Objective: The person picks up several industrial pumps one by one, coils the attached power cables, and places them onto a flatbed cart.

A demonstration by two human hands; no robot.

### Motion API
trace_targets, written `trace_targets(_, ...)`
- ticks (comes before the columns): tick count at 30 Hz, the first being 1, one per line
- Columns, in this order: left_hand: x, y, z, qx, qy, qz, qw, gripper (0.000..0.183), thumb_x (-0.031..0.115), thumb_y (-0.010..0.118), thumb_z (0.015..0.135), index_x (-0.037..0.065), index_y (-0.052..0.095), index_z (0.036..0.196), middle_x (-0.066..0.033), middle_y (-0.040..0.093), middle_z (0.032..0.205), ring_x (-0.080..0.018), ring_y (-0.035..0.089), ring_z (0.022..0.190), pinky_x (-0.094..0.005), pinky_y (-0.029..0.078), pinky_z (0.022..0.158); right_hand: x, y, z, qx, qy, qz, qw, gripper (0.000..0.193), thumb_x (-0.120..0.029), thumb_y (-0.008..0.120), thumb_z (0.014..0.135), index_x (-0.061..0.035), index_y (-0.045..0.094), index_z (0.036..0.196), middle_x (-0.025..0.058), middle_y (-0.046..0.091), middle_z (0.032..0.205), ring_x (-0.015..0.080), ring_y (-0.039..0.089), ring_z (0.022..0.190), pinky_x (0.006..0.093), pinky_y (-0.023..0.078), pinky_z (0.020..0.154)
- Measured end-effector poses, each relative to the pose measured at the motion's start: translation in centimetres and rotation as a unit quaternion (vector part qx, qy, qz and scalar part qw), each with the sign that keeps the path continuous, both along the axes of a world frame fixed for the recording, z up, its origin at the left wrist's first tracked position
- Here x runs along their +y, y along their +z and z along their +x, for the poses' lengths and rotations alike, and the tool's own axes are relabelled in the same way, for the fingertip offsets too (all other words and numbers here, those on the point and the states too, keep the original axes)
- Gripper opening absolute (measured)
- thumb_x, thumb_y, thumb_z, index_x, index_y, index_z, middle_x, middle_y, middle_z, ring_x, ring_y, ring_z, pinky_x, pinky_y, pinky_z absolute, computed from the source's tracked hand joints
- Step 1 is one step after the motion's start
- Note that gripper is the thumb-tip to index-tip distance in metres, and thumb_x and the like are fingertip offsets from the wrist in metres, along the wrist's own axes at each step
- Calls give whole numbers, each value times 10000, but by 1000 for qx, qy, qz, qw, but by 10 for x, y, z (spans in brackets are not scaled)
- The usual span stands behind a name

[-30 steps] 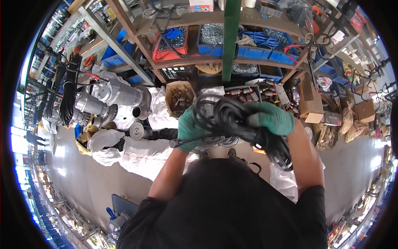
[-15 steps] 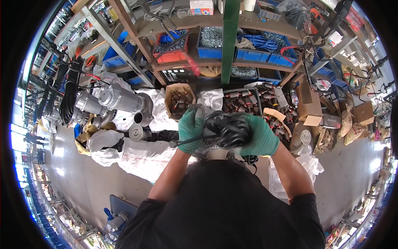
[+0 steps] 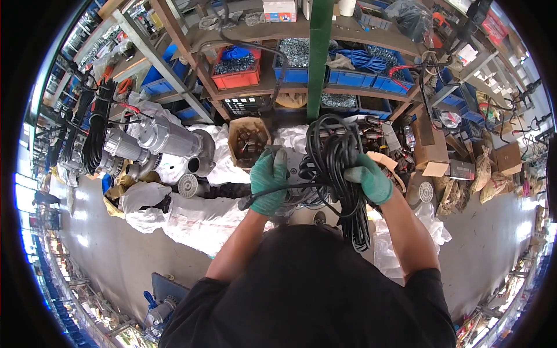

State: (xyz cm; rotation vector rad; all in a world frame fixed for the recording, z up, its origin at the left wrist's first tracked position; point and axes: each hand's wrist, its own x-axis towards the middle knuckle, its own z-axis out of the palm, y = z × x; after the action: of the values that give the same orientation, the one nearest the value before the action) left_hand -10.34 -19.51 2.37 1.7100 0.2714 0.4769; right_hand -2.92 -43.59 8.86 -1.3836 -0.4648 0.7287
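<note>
A thick coil of black cable (image 3: 333, 159) hangs from my right hand (image 3: 371, 178), whose green-gloved fingers close round its right side. Loops of it dangle down toward my body. In front of me is a grey metal part (image 3: 295, 167), largely covered by the coil. My left hand (image 3: 270, 177), in a matching green glove, is closed at the left edge of that part with the thumb on top. One cable end crosses over the left glove and sticks out to its left, ending in a thick dark tip (image 3: 243, 204).
Silver pump motors (image 3: 168, 138) lie on the bench at left beside white sacking (image 3: 203, 220). An open carton (image 3: 248, 124) of small cylindrical parts stands behind my left hand. Red bin (image 3: 237, 72) and blue bins (image 3: 348, 76) line the shelf behind a green post (image 3: 319, 64).
The coil has swung upright and spread out, with loops hanging lower. My right hand has turned and moved slightly right with it. The red-tipped hanging cable has moved; my left hand stays put.
</note>
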Motion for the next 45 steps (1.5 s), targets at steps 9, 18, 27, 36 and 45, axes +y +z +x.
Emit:
trace_targets(9,-4,16,-12,32,-32,22,999,355,312,561,1086,-14,673,1170,-8,613,729,-80,534,618,-275,457,590,-23,-88,27,142,-73,64,985,506,-429,636,916,-25,684,1216,90,737,1059,200,715,902,347,606,779)
trace_targets(18,-2,2,-25,19,-85,-25,996,350,284,553,1087,1,662,1261,13,610,733,-59,522,645,-257,463,607,-68,-8,77,86,-154,219,960,696,-655,595,909,-31,666,1209,134,736,959,279,715,712,449,607,640)
trace_targets(27,16,30,-39,46,-62,-7,997,409,343,556,1087,-9,670,1261,5,627,763,-67,534,653,-246,474,612,-4,-90,85,-292,20,-291,911,990,-242,814,850,-126,223,1636,189,650,1326,270,645,1196,361,492,1057)
trace_targets(36,33,42,-69,44,-20,-14,999,410,338,557,1089,0,663,1293,1,635,788,-60,541,678,-255,482,622,67,-141,121,119,-26,-16,992,637,-274,737,901,-44,517,1452,60,681,1195,198,634,1078,350,519,970)
trace_targets(45,68,41,-90,39,63,-13,997,508,437,552,1080,-30,701,1213,10,579,678,-64,498,643,-263,456,604,91,-105,125,-77,-11,-95,992,830,-763,510,957,-9,701,1247,70,727,1055,152,673,952,308,543,839)
